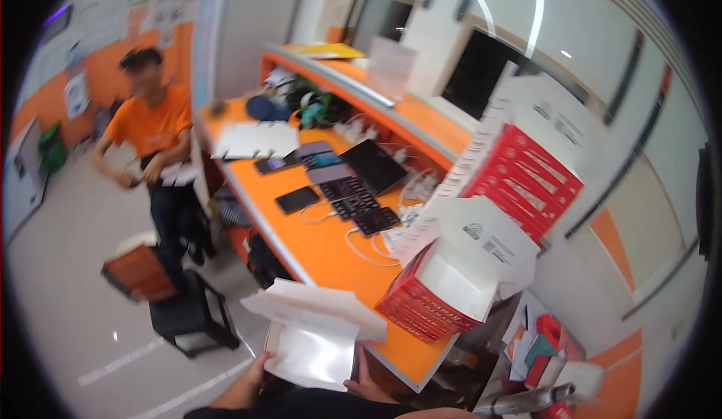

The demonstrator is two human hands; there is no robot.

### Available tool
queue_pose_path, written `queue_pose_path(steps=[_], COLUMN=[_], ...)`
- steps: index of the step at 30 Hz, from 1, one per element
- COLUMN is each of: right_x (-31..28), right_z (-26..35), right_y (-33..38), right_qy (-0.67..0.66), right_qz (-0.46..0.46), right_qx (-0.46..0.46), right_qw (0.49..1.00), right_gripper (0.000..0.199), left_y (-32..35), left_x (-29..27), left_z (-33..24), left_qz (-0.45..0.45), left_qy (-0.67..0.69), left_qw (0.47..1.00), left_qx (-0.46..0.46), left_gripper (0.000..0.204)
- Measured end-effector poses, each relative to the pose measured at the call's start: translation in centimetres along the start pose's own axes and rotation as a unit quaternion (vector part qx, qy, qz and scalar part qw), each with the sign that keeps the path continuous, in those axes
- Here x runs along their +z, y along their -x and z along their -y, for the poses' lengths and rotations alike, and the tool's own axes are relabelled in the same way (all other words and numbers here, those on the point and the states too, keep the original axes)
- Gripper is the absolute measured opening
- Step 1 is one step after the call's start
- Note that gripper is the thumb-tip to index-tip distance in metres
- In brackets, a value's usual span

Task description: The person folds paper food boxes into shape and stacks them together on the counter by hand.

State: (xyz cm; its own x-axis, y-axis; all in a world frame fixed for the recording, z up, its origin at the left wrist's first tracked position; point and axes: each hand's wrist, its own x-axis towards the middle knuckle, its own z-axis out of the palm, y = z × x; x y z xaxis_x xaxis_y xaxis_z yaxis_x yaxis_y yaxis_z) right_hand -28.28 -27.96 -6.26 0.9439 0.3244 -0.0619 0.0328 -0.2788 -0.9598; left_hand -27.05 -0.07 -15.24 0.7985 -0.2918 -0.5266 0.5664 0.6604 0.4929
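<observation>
Low in front of me, an open cardboard box point(312, 351) with a white inside and a raised lid flap is held between my two hands. My left hand point(257, 372) grips its left side, and my right hand point(366, 386) grips the right side near the lower corner. Some fingers of each hand are hidden behind the box walls. To the right, on the end of the orange counter point(331, 253), stands a stack of nested red-and-white boxes point(432, 314), the top one open with its lid up. Behind it rises a taller stack of similar boxes point(523, 182).
Phones, a tablet point(374, 165), a keyboard-like dark panel point(350, 197) and white cables lie on the counter. A black chair point(188, 317) stands at left, near a seated person in an orange shirt point(154, 122). At lower right are a metal tube point(526, 400) and assorted packages point(549, 344).
</observation>
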Motion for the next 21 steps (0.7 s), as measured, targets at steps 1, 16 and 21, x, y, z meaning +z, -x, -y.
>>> queue_pose_path(steps=[1,16,21], right_x=[-0.3,3.5,15.2], right_z=[-0.8,5.8,7.2], right_y=[0.6,-4.5,-12.9], right_qy=[0.006,-0.273,-0.348], right_qz=[-0.014,0.084,0.239], right_qx=[-0.012,0.115,0.126], right_qw=[1.000,0.952,0.898], right_gripper=[0.103,0.087,0.090], left_y=[-0.5,8.3,13.6], left_x=[0.4,1.5,-8.2], left_z=[0.3,-7.1,-11.5], left_qz=[-0.009,0.122,-0.036], left_qy=[-0.027,-0.208,-0.129], left_qw=[0.999,0.942,0.963], left_qx=[-0.024,0.233,0.235], left_gripper=[0.050,0.086,0.094])
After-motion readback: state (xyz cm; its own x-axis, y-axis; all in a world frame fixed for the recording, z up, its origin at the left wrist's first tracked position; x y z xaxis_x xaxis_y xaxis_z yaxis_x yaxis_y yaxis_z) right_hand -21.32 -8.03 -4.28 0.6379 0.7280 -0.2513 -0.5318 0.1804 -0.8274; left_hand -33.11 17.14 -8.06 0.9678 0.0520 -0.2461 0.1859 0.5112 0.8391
